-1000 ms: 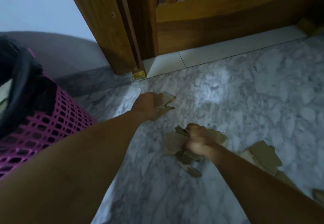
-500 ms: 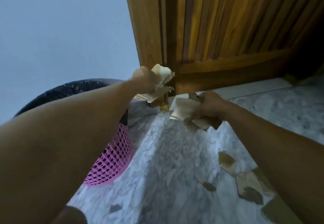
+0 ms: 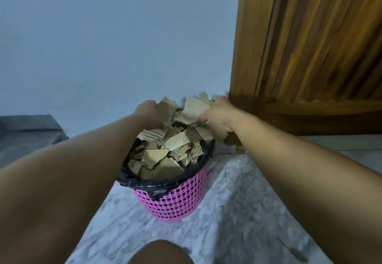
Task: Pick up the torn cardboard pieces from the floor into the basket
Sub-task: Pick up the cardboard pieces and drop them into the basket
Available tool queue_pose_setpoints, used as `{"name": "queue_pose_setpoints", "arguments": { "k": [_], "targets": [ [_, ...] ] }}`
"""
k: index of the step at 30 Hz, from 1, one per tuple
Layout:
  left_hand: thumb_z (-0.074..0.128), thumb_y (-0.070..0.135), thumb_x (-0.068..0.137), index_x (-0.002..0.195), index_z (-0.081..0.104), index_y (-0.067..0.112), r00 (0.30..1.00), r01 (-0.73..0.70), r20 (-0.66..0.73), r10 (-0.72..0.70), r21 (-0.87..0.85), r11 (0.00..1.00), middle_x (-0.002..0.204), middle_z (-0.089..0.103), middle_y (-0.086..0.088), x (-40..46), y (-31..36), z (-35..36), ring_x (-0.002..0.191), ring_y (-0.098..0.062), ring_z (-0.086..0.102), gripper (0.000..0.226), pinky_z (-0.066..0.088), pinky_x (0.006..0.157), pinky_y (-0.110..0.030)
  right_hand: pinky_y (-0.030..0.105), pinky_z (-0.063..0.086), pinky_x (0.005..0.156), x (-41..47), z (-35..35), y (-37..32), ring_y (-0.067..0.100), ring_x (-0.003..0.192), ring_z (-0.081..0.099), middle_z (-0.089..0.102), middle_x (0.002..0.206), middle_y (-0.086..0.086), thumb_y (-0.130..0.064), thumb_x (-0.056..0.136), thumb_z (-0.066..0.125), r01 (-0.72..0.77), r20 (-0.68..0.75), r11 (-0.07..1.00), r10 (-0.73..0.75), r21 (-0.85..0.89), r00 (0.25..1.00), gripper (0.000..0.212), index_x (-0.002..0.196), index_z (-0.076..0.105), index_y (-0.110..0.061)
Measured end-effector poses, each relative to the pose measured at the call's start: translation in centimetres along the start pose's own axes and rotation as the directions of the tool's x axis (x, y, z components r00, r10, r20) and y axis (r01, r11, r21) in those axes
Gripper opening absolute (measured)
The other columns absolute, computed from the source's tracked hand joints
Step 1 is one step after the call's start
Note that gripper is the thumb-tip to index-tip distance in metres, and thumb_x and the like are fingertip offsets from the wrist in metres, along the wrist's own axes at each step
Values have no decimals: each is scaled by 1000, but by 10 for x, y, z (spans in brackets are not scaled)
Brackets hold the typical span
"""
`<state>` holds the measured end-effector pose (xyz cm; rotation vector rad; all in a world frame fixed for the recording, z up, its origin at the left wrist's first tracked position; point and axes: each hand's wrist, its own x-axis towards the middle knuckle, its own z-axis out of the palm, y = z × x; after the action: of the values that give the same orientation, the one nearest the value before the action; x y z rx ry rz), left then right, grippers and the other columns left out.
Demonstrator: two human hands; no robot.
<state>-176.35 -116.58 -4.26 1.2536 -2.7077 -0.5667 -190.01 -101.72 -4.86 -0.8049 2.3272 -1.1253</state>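
Both hands reach out over the basket in our single head view. Our left hand [image 3: 147,112] is curled round a wad of torn cardboard pieces [image 3: 167,106], which stick out to its right and hang above the far left rim. Our right hand [image 3: 218,113] grips a second, larger bunch of cardboard pieces [image 3: 193,108]; these fan out to its left and upward, and some hang down below the palm toward the far right rim. The two bunches nearly meet in the gap between the hands, directly over the basket's far side.

Below them stands the pink mesh basket [image 3: 175,202], upright on the marbled grey floor [image 3: 233,212], lined with a black plastic bag [image 3: 144,183] folded out over its rim. We see it heaped with loose cardboard scraps [image 3: 163,158], the pile rising to about the rim and touching the lowest pieces in our right hand, as far as we can tell.

Behind the right hand rises a wooden door [image 3: 310,46]; a pale wall [image 3: 113,36] fills the left. One small cardboard scrap [image 3: 297,253] lies on the floor at lower right, well apart from the basket. Our knee [image 3: 160,252] shows at the bottom edge.
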Motion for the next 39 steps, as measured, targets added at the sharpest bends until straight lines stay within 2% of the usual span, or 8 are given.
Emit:
{"name": "queue_pose_setpoints", "arguments": {
  "k": [6,12,15,19,26,32,36,39],
  "targets": [
    [75,36,78,127,46,5,995,21,103,-12,-86,996,119,57,-8,1,-64,29,108,-26,55,65,44,80,-31,31,44,75,10,55,7,26,109,57,57,118,7,-37,76,80,9,-10,998,-10,-66,1000,69,128,45,-8],
    [65,45,82,132,44,12,986,143,-111,-121,218,965,140,41,-14,-12,-102,46,131,-34,36,63,31,108,-52,25,40,56,3,54,35,27,94,61,61,103,5,-25,80,73,-58,-216,952,-9,-299,976,32,105,59,-11],
    [65,44,81,128,45,11,980,191,-99,-174,198,961,141,38,-15,-21,-114,55,136,-33,28,61,29,109,-54,25,43,58,-4,58,47,26,91,62,63,102,7,-38,91,63,-91,-205,981,56,-170,977,33,107,62,-10],
    [58,40,89,132,49,13,984,47,-181,-3,242,969,143,42,-11,-24,-103,69,141,-29,25,52,15,116,-54,40,55,84,-6,63,84,33,98,64,66,112,13,-44,99,40,-223,-284,973,230,55,931,47,114,65,-7],
    [49,44,95,133,55,23,977,-149,111,180,-241,959,127,56,2,-37,-26,93,117,-20,52,43,40,92,-29,38,57,71,-25,76,146,28,89,67,65,111,16,-42,100,47,-377,-46,892,400,248,916,44,125,56,-7],
    [42,80,77,138,49,20,929,-68,299,219,-444,893,140,52,-2,-51,16,112,131,-26,45,86,31,112,-39,34,56,69,-40,62,168,23,84,66,66,107,14,-41,99,50,-395,8,876,409,277,912,36,108,61,-8],
    [55,63,84,142,41,16,918,-171,316,241,-233,957,138,52,-8,-56,37,121,123,-28,51,77,41,98,-35,29,52,61,-54,43,180,17,74,63,66,100,13,-34,100,51,-407,-7,869,425,281,905,34,115,59,-5],
    [60,44,86,148,23,15,958,-272,122,260,97,957,153,27,-15,-54,48,130,136,-33,35,78,33,111,-50,29,50,58,-59,34,194,14,68,61,63,84,9,-23,101,51,-456,7,844,474,284,881,22,110,58,-4]
  ]
}}
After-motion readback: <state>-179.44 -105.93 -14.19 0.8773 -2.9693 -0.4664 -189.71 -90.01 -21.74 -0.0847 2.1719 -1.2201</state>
